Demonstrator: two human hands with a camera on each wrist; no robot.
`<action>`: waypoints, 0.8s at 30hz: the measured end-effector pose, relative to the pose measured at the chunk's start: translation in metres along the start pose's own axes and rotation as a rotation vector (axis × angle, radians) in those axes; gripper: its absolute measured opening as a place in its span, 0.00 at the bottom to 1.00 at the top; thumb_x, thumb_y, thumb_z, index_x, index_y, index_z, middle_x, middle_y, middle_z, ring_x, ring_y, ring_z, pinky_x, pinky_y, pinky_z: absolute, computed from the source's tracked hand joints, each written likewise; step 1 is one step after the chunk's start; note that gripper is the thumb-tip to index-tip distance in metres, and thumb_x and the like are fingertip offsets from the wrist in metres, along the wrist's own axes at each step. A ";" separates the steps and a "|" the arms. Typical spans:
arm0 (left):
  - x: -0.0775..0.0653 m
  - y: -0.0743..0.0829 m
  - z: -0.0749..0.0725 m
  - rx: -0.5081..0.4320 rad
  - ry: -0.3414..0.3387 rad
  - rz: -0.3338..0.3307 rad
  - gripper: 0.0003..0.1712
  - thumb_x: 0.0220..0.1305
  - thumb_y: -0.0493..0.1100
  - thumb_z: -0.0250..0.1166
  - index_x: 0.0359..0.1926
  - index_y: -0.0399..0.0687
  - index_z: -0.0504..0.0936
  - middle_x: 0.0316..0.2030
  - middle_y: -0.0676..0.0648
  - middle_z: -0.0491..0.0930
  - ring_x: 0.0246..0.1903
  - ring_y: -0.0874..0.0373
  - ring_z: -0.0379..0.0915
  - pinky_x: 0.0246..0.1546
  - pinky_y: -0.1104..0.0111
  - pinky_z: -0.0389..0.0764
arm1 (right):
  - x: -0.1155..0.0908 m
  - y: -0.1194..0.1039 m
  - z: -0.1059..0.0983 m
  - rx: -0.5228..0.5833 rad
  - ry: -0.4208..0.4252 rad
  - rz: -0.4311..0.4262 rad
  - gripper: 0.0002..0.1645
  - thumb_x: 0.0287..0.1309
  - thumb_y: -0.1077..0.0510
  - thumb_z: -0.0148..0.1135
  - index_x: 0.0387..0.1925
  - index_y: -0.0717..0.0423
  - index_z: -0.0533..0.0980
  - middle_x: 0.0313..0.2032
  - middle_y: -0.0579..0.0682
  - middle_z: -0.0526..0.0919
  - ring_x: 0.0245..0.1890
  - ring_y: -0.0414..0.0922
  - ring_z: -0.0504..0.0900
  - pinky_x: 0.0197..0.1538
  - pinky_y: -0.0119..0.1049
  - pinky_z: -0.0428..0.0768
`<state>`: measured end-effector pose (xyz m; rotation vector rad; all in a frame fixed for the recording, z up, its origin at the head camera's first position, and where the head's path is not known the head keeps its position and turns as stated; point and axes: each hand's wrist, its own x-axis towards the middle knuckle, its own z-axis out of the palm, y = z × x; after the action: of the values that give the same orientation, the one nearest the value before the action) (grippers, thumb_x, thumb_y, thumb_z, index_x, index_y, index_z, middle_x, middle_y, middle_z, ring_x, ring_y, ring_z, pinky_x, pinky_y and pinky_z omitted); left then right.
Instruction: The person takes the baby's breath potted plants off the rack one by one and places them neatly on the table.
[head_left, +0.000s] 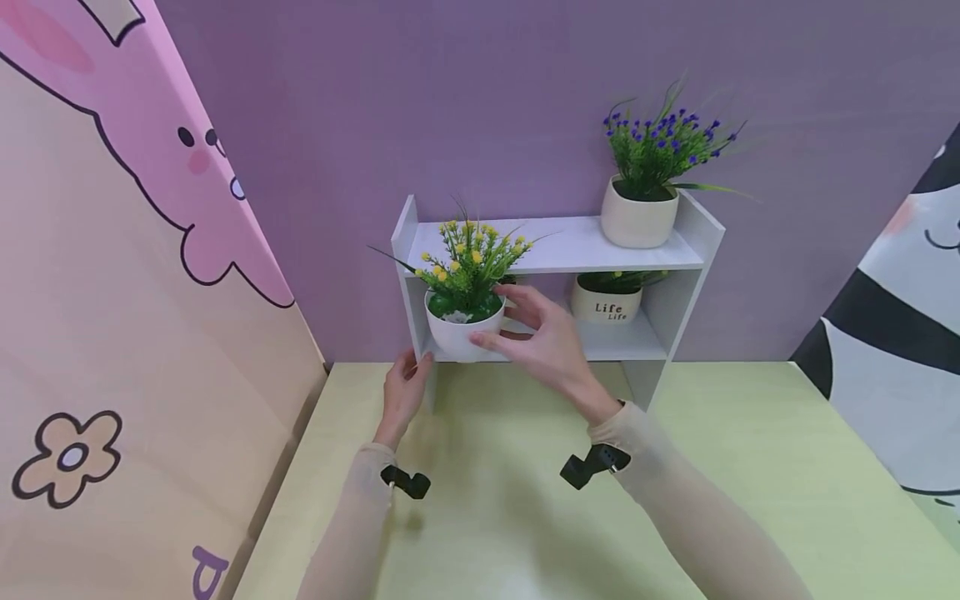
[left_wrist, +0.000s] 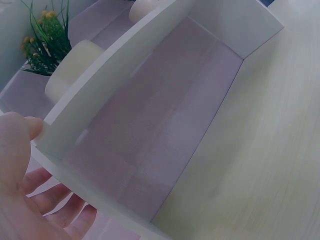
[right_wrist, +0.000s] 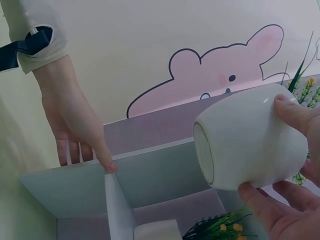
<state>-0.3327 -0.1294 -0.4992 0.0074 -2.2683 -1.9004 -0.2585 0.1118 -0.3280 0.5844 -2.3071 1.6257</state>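
My right hand (head_left: pixel 551 342) grips a white flowerpot (head_left: pixel 467 335) with yellow flowers and green leaves, in front of the left part of a white shelf unit (head_left: pixel 684 292). In the right wrist view this pot (right_wrist: pixel 250 140) is tilted, its base facing left, with thumb and fingers on its wall. My left hand (head_left: pixel 403 392) holds the shelf unit's lower left side. The left wrist view shows its thumb on the board's edge and the fingers of this hand (left_wrist: pixel 50 205) along the side panel. Another pot (left_wrist: pixel 75 70) with yellow-orange flowers stands on the middle board.
A cream pot (head_left: pixel 637 212) with blue-purple flowers stands on the top board at the right. Below it, a pot lettered "Life" (head_left: pixel 606 304) sits on the middle board. The unit stands on a pale table (head_left: pixel 735 467) against a purple wall (head_left: pixel 495 100).
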 end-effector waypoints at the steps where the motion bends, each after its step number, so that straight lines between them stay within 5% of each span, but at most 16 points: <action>1: -0.001 0.000 0.000 0.001 0.003 0.000 0.34 0.80 0.59 0.61 0.75 0.44 0.72 0.74 0.37 0.74 0.74 0.38 0.70 0.74 0.44 0.72 | -0.001 0.001 0.001 0.007 -0.005 0.004 0.44 0.54 0.51 0.84 0.70 0.51 0.75 0.71 0.50 0.79 0.66 0.53 0.85 0.62 0.54 0.86; 15: -0.003 0.000 -0.001 0.005 0.003 -0.007 0.35 0.80 0.58 0.60 0.76 0.42 0.70 0.74 0.36 0.73 0.75 0.37 0.69 0.74 0.44 0.72 | -0.017 0.024 0.015 0.117 -0.042 0.053 0.42 0.53 0.58 0.84 0.69 0.55 0.76 0.70 0.56 0.80 0.66 0.57 0.84 0.58 0.46 0.88; 24: -0.001 0.001 -0.001 0.001 -0.007 -0.006 0.34 0.81 0.54 0.60 0.77 0.40 0.69 0.74 0.35 0.73 0.75 0.36 0.68 0.74 0.44 0.72 | -0.025 0.036 0.018 0.099 -0.062 0.060 0.44 0.54 0.57 0.84 0.71 0.55 0.75 0.71 0.57 0.79 0.65 0.59 0.84 0.59 0.54 0.87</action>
<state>-0.3314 -0.1306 -0.4979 0.0085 -2.2768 -1.9048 -0.2524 0.1101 -0.3748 0.6005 -2.3193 1.7817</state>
